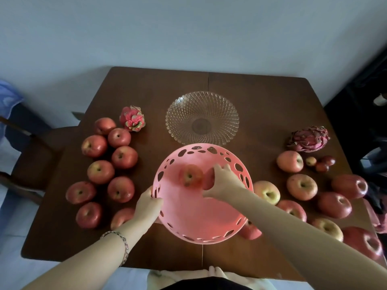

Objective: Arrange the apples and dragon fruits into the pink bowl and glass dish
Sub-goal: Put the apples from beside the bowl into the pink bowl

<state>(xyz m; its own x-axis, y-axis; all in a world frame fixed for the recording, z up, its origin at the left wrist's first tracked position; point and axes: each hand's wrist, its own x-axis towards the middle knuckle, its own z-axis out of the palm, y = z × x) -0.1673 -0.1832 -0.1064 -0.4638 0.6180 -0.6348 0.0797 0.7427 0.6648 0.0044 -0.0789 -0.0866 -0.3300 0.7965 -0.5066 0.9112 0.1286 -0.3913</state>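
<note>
The right hand (223,181) is reaching into the pink bowl (201,218), its fingers curled around an apple (207,178) and setting it just beside another apple (190,176) already lying inside. The left hand (148,203) is steadying the bowl, thumb and fingers pinching its near-left rim. By the look of it, the work is only beginning: two apples are sitting in the bowl, and the glass dish (202,118) just behind it is standing bare. A cluster of apples (117,160) is waiting on the table (261,101) to the left, another group (314,195) to the right, a few partly hidden under the bowl and arms. One dragon fruit (132,118) is lying left of the dish, and a darker one (308,139) is lying far right, both untouched. Nearly all the fruit is still waiting to be moved.
</note>
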